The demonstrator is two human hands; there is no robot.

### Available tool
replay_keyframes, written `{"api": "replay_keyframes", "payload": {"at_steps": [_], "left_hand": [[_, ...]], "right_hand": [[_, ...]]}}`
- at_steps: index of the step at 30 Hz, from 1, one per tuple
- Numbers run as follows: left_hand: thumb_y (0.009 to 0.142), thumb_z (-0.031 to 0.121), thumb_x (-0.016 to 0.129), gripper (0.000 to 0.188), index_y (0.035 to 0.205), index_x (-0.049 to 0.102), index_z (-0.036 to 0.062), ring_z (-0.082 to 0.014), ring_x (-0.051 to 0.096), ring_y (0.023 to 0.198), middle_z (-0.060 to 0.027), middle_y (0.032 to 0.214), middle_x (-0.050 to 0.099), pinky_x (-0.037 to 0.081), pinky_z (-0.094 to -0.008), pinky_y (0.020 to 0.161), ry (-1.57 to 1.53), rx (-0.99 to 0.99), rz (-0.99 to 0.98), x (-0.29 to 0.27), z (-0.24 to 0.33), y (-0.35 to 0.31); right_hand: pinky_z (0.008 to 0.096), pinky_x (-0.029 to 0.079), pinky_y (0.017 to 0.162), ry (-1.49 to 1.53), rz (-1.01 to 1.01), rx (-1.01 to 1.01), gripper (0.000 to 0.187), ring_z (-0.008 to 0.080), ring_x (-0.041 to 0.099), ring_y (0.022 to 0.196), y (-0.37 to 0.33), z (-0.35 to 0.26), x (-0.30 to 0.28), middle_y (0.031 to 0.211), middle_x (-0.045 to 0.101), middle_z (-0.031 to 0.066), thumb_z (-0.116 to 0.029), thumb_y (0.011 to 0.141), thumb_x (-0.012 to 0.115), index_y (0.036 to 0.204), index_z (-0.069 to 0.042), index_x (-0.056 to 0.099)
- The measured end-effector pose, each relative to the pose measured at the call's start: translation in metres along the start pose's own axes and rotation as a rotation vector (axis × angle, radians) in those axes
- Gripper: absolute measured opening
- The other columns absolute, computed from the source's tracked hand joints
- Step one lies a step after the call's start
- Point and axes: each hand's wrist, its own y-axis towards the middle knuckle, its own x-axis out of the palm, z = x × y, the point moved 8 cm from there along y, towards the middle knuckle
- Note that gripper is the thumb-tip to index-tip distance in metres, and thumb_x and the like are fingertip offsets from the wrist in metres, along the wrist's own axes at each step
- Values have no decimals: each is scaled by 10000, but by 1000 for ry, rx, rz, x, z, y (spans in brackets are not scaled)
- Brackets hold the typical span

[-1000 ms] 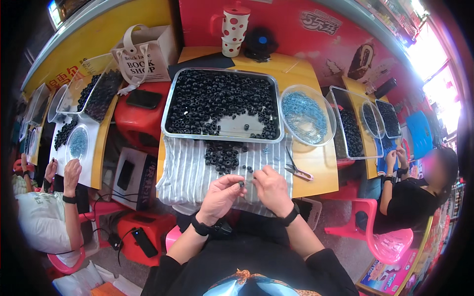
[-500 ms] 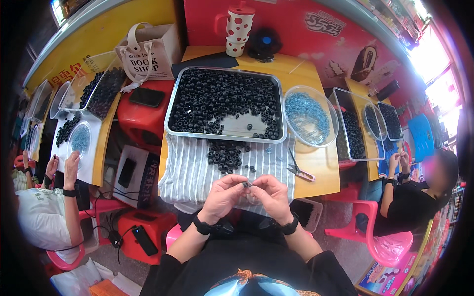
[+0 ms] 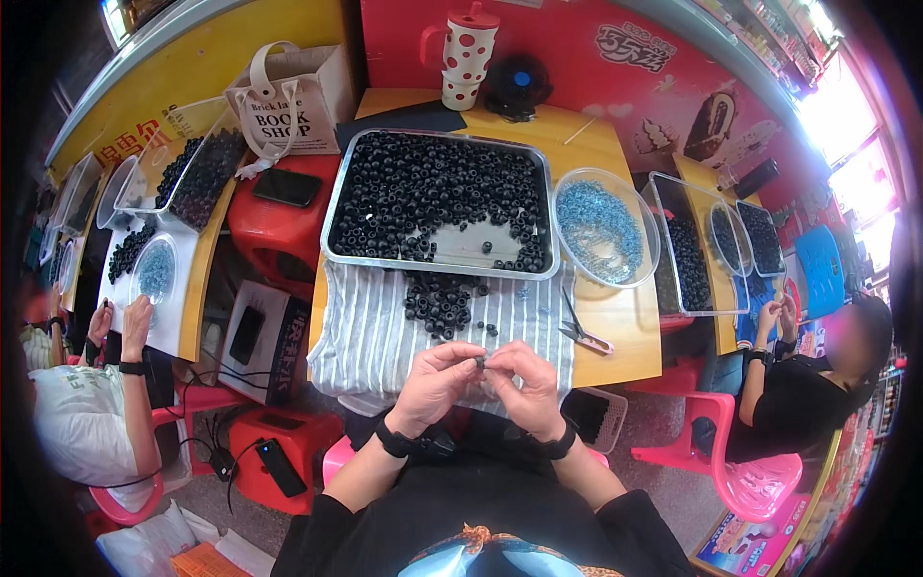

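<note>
both hands, left hand (image 3: 435, 377) and right hand (image 3: 524, 383), pinch fingers on one tiny black bead (image 3: 479, 363), mostly hidden.

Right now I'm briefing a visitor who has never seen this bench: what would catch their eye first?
Most striking is the big rectangular metal tray heaped with small black rings, at mid-table. Beside it on the right sits a round clear plastic bowl of pale blue pieces. In front, over a striped grey cloth, the left hand and right hand meet, pinching one small black ring between fingertips.
</note>
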Motion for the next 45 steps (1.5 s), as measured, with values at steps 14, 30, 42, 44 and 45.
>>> {"api": "replay_keyframes", "payload": {"at_steps": [14, 30, 42, 44, 45], "left_hand": [[941, 4, 588, 225, 1160, 636, -18, -165, 634, 977, -73, 1120, 619, 529, -292, 842, 64, 18, -20, 0, 1, 0], [905, 29, 652, 512, 1380, 461, -4, -124, 642, 886, -43, 1030, 623, 542, -246, 768, 57, -79, -89, 7, 2, -2], [884, 23, 674, 518, 1361, 480, -30, -124, 630, 878, -44, 996, 615, 529, -241, 762, 31, -75, -100, 9, 4, -4], [882, 22, 675, 512, 1355, 485, -36, -127, 629, 879, -45, 987, 616, 529, -242, 763, 30, -70, -118, 9, 4, -5], [883, 20, 672, 508, 1353, 487, -38, -127, 630, 874, -47, 986, 617, 531, -245, 761, 32, -68, -121, 8, 4, -5]], "right_hand": [[253, 495, 619, 26, -46, 34, 156, 143, 628, 701, -1, 7, 1, 853, 630, 93, 97, 771, 682, 902, 17, 652], [256, 536, 748, 316, -382, 287, 285, 143, 691, 861, -1, 26, 13, 970, 700, 104, 14, 849, 691, 1133, 20, 658], [262, 524, 678, 155, -346, 136, 173, 147, 694, 753, 0, 15, 15, 806, 708, 91, 29, 811, 699, 982, 9, 680], [261, 522, 658, 137, -339, 105, 147, 150, 692, 725, 0, 14, 15, 777, 706, 90, 27, 807, 701, 951, 6, 683], [260, 522, 649, 142, -334, 94, 137, 152, 691, 711, -1, 15, 16, 766, 704, 91, 28, 807, 699, 941, 5, 683]]}}
